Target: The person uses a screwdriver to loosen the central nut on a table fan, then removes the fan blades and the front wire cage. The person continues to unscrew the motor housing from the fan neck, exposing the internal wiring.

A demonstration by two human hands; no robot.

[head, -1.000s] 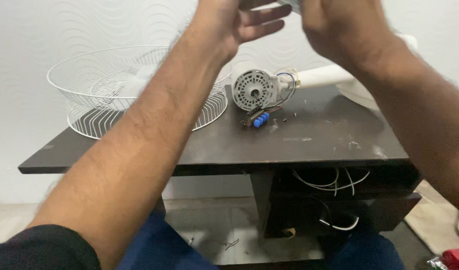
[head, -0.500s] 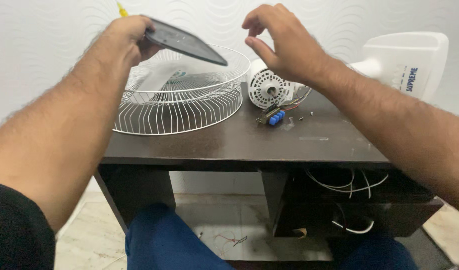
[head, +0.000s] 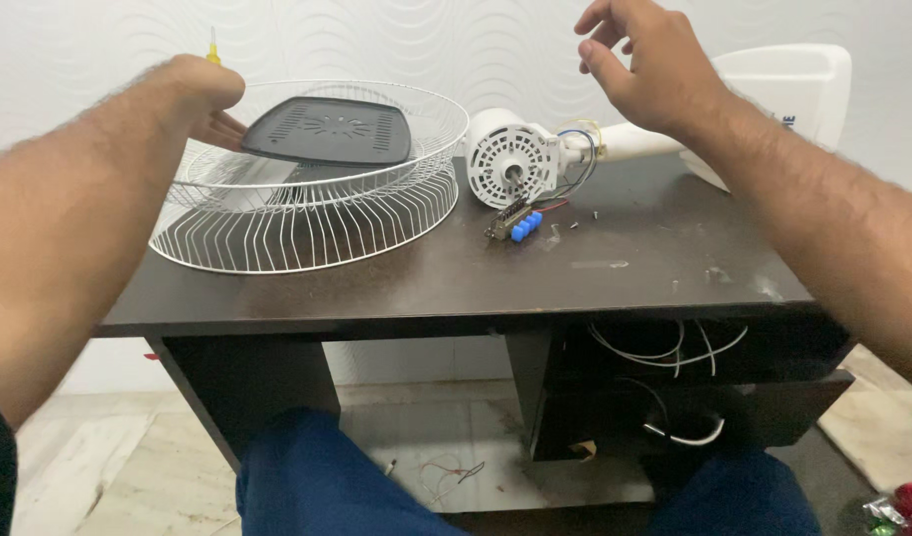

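My left hand (head: 200,97) grips the left edge of a dark grey vented plastic cover (head: 330,131), holding it flat over the white wire fan guard (head: 307,213) that lies on the dark table (head: 575,278). A yellow tool tip (head: 212,44) sticks up behind that hand. My right hand (head: 646,62) hovers open in the air above the white fan motor (head: 510,169), holding nothing. Coloured wires run from the motor to a small switch block with blue buttons (head: 518,226) on the tabletop.
The white fan base (head: 793,79) and its stem (head: 639,144) lie at the table's back right. Small screws (head: 580,223) are scattered near the switch block. White cables (head: 664,352) hang in the shelf under the table. My blue-clad legs (head: 317,476) are below.
My left hand has lowered the dark cover from a tilted pose to flat over the wire guard. My right hand has risen and shifted right, still holding nothing.
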